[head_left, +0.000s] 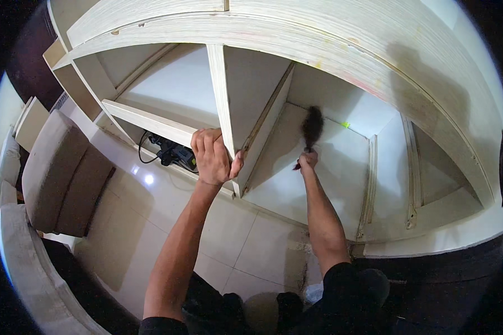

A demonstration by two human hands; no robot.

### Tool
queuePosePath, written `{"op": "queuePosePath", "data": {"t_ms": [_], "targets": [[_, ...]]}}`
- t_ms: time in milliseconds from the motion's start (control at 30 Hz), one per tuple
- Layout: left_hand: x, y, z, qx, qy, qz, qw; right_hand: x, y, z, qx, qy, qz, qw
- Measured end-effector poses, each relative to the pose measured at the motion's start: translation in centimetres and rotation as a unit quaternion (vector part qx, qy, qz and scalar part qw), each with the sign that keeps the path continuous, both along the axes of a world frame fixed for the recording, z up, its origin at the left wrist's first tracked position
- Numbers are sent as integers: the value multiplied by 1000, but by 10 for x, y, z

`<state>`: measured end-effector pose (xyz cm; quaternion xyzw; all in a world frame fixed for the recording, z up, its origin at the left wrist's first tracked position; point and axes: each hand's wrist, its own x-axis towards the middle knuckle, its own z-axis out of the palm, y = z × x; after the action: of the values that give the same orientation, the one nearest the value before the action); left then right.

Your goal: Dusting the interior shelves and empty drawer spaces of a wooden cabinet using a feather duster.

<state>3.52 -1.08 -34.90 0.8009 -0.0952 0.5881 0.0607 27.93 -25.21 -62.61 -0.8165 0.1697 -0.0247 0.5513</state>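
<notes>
Inside the large floor-level compartment of a pale wooden cabinet (216, 83), my right hand (308, 161) grips a dark, bushy duster (313, 125) by its lower end. The duster's bristles are near the compartment's back edge, close to a small bright green scrap (345, 124). My left hand (215, 155) rests on the corner where a wooden shelf edge (151, 119) meets the upright divider, fingers curled over the wood. Just left of that hand, below the shelf, lie black electrical devices with cables (172, 153).
A padded brown seat (58, 176) stands at the left on the tiled floor (222, 247), with pale fabric-covered furniture (29, 259) nearer me. Wooden runners (371, 184) line the cabinet's right side. A pale plastic item (314, 293) lies near my feet.
</notes>
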Motion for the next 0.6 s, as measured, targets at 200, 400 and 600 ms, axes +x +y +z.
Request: {"op": "queuePosePath", "data": {"t_ms": [200, 400, 600], "targets": [[-1, -1, 4, -5, 6, 0, 1000, 8, -5, -12, -23, -69, 59, 996], [-4, -1, 4, -11, 17, 20, 1000, 14, -9, -10, 144, 4, 156, 977], [-1, -2, 4, -3, 3, 15, 1000, -5, 7, 35, 28, 100, 154, 983]]}}
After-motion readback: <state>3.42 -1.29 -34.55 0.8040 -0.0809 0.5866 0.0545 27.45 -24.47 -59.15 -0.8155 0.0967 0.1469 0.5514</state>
